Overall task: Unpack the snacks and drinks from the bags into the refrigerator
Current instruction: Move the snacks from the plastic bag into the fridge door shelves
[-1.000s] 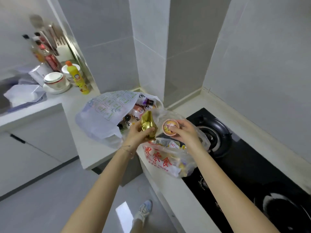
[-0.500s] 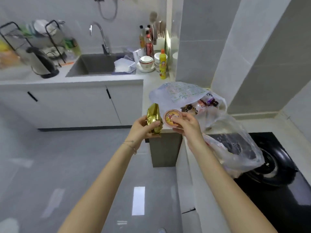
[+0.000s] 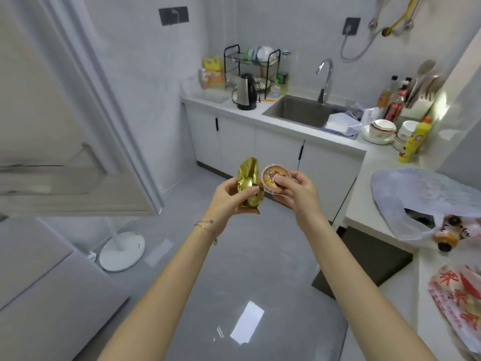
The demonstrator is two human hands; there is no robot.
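Note:
My left hand [image 3: 226,198] grips a gold foil snack packet [image 3: 248,182], held upright in front of me over the floor. My right hand [image 3: 296,190] holds a small round cup with a pink printed lid [image 3: 273,178], thumb on the lid, right beside the packet. On the counter at the right lies a white plastic bag [image 3: 416,194] with a bottle [image 3: 450,230] at its mouth. A second bag with red print [image 3: 460,300] lies nearer me. The open refrigerator door [image 3: 78,142] stands at the left.
A white counter [image 3: 364,199] runs along the right and back, with a sink [image 3: 299,110], a kettle [image 3: 246,92], a dish rack, bowls and a yellow bottle [image 3: 413,142]. A white fan base [image 3: 122,251] stands on the grey floor at the left, next to a grey appliance.
My view has swung left, away from the stove and bags toward the sink wall and the refrigerator door. Both hands carried the gold packet and the cup along.

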